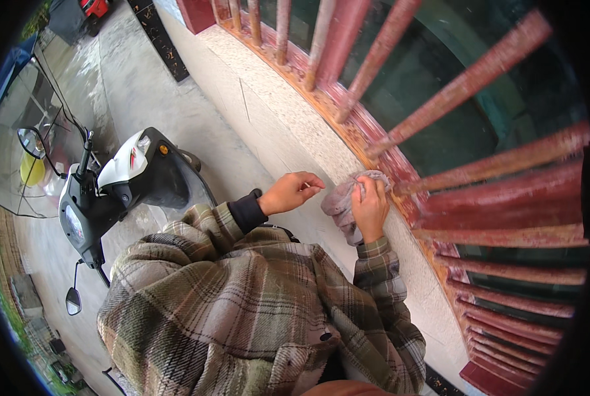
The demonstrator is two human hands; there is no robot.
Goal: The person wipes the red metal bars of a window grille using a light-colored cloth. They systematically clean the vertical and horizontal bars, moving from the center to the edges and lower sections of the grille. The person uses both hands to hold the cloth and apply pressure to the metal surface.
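My right hand [371, 210] grips a crumpled greyish-pink cloth [341, 200], fingers bent over its upper part. The cloth rests at the stone window ledge [295, 106], against the worn wooden bottom rail [350, 132] of a barred window; part of it hangs over the ledge's near edge. Just left of the cloth, apart from it, my left hand [293, 192] hovers with loosely curled fingers and nothing in them. A small gap shows between its thumb and fingers.
Red wooden bars [453, 109] with flaking paint rise from the rail before dark glass [423, 123]. On my left a white and black scooter [126, 168] stands on the concrete floor [210, 123], with a mirror [73, 301] and a clear windshield [17, 143] jutting out.
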